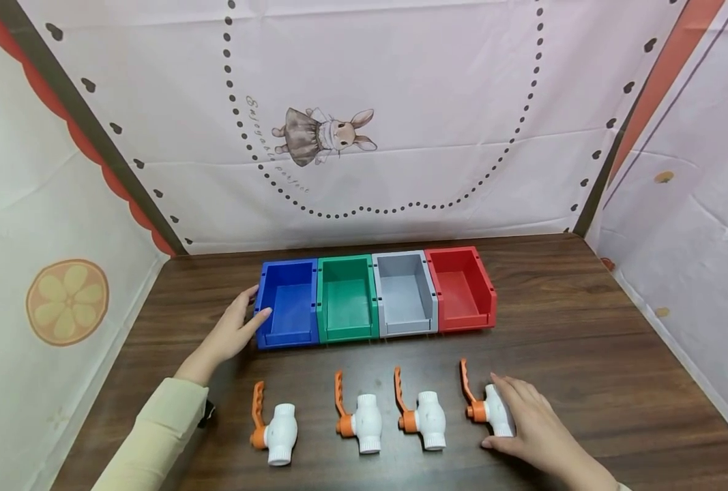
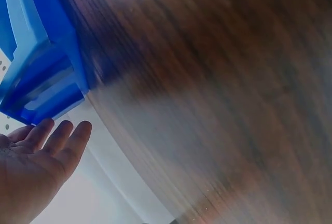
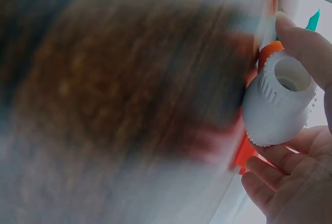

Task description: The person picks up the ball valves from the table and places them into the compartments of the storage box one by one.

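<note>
My left hand (image 1: 239,326) rests at the left side of the blue bin (image 1: 286,338), its thumb over the front left edge. In the left wrist view, its fingers (image 2: 74,143) extend loosely beside that bin's outer wall. Near the table's front right, my right hand (image 1: 537,424) grips the rightmost white ball valve (image 1: 497,411), thumb at its near end and fingers round the far end and side. The right wrist view shows this valve's round opening (image 3: 293,73) between thumb and fingers. Its orange lever points away from me.
Green (image 1: 348,333), grey (image 1: 408,326) and red (image 1: 467,320) bins stand joined to the blue one in a row. Three more white valves (image 1: 282,434) with orange levers lie in line before them. Printed cloth (image 1: 437,82) hangs behind the table and at both sides.
</note>
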Available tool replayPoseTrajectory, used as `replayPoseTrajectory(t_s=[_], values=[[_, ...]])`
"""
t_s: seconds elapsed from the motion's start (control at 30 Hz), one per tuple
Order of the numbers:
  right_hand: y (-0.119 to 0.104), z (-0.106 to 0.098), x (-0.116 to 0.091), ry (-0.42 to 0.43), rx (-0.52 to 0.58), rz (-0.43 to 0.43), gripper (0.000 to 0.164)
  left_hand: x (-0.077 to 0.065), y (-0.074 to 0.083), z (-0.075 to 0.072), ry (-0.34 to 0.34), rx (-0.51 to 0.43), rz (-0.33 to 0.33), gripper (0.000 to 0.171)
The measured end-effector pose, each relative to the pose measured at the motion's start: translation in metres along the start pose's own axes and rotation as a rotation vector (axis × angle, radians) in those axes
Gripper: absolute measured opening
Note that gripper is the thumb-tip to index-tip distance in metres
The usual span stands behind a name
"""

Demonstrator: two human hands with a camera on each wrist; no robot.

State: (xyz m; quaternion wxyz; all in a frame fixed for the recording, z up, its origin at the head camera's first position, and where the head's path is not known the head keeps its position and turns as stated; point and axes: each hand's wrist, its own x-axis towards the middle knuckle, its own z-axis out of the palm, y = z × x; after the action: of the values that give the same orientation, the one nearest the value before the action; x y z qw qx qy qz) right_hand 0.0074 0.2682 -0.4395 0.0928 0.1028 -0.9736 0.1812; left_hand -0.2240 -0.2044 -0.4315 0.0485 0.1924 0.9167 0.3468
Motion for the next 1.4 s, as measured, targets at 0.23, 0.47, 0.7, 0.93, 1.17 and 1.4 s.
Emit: replayPoseTrajectory(t_s=[0.23, 0.47, 0.7, 0.93, 1.17, 1.4], values=[[0.0, -0.001, 0.0, 0.0, -0.017, -0.046, 0.093, -0.007, -0.003, 0.002, 0.01, 0.01, -0.005, 0.069], [0.001, -0.008, 0.001, -0.089, -0.017, -0.038, 0.093, -0.012, -0.004, 0.002, 0.02, 0.026, -0.032, 0.069], [0.002, -0.019, 0.006, -0.152, -0.045, -0.071, 0.091, -0.012, -0.001, 0.0, 0.026, 0.036, -0.06, 0.07], [0.005, -0.024, 0.008, -0.178, -0.034, -0.1, 0.089, -0.011, 0.003, -0.004, 0.024, 0.031, -0.091, 0.071], [0.005, -0.018, 0.007, -0.077, -0.056, -0.162, 0.084, -0.004, 0.008, -0.006, 0.025, 0.05, -0.078, 0.069], [0.002, -0.02, 0.006, -0.167, -0.011, -0.074, 0.08, -0.002, 0.009, -0.007, 0.013, 0.065, -0.069, 0.072]])
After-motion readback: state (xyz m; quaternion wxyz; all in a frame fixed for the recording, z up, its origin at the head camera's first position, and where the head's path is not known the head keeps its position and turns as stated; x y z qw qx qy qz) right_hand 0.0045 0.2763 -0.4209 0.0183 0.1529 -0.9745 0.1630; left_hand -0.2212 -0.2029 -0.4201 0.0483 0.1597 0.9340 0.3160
